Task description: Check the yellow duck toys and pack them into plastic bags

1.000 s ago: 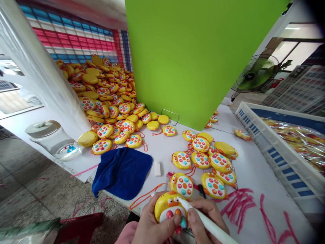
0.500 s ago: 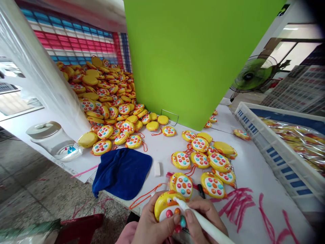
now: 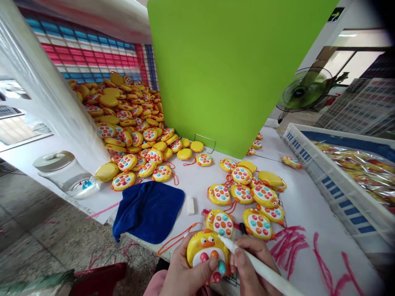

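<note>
- Head view, and the left hand [image 3: 182,267] has its fingers and thumb clamped round a yellow duck-faced button toy [image 3: 208,250], face up at the table's near edge!
- Right hand [image 3: 256,261] pinches a white pen [image 3: 265,270], tip right beside the duck's eye; contact, I can't tell.
- Step in hand looks like detailed pen work on that face; next move calls for a steady toy and a light tip.
- Just beyond lies another button toy [image 3: 219,223]; blue cloth [image 3: 149,211] off left.

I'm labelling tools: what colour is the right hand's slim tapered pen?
White; the tapered pen shows best in the head view.
</note>
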Available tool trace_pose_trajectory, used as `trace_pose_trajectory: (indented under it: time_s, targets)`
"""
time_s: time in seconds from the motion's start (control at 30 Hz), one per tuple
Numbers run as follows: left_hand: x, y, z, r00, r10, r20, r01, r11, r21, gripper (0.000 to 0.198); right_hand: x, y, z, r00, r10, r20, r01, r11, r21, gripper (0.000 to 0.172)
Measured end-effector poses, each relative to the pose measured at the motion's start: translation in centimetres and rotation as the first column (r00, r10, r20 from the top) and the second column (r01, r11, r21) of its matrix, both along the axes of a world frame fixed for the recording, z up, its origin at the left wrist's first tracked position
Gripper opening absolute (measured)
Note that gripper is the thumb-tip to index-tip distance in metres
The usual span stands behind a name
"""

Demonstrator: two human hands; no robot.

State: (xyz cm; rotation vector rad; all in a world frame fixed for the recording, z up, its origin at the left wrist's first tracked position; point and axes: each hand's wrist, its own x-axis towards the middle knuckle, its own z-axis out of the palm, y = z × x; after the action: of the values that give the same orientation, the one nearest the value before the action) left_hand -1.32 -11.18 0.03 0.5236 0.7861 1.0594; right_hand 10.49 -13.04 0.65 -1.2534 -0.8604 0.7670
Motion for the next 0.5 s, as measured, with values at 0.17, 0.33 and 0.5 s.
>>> trace_pose_trajectory:
  time_s: [0.17,0.33,0.5]
  targets:
    - [0.0,0.0,-0.5,1.0,-0.007,-0.017,0.006,1.0,-0.017,0.055,0.7,0.2,-0.1,0.987,-0.081,0.137,0.09,0.994,-0.062,0.036]
    - [0.0,0.1,-1.3,0.999,0.041,0.004,-0.041,0.999,-0.03,0.059,0.6,0.7,-0.4,0.997,0.07,0.045,-0.063,0.989,-0.132,0.051]
    - [-0.4,0.4,-1.3,0.999,0.022,-0.037,-0.021,0.999,0.045,0.07,0.2,1.5,-0.7,0.962,0.25,-0.11,-0.257,0.964,-0.059,0.06]
